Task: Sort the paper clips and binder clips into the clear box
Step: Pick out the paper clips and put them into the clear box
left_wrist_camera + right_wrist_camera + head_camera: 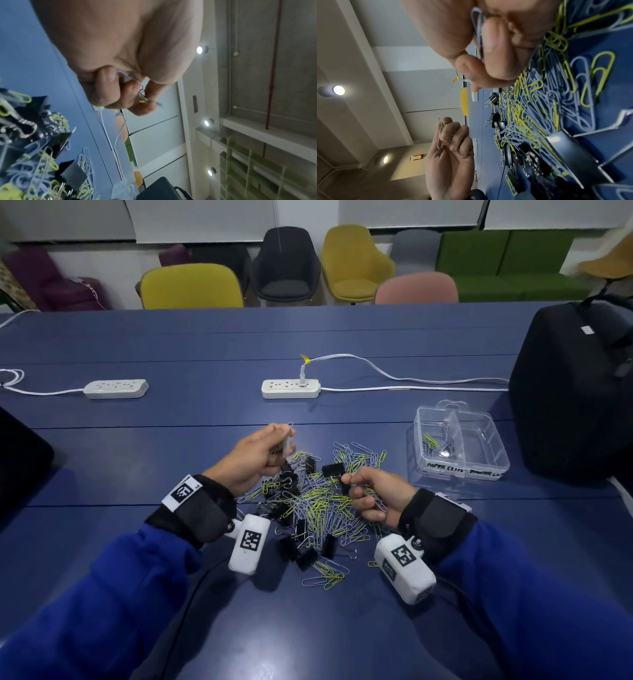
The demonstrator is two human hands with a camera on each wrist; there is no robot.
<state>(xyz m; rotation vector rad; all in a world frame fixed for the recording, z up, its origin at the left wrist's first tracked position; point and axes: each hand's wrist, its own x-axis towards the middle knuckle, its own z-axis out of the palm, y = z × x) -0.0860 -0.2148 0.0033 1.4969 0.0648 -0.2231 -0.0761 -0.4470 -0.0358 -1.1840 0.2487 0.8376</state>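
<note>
Dark blue worktop (205, 344), wide and matte. Mixed heap of grey-blue and lime-yellow wire paper clips (322, 501) at the near centre, with black metal binder clips (333, 470) tangled through it.

Left hand (257, 457) raised above the heap's far left edge, fingers curled round a few thin wire clips (440, 133), one tip poking up past the fingertips. Right hand (373, 492) low at the heap's right edge, thumb and forefinger pinched together, other fingers curled on a grey-blue paper clip (477, 31) lying along the palm.

Clear plastic two-compartment box (460, 441) to the right of the heap, well apart from both hands, a handful of paper clips in its left compartment. Black backpack (575, 392) just beyond the box. Two white power strips (291, 389) farther back.
</note>
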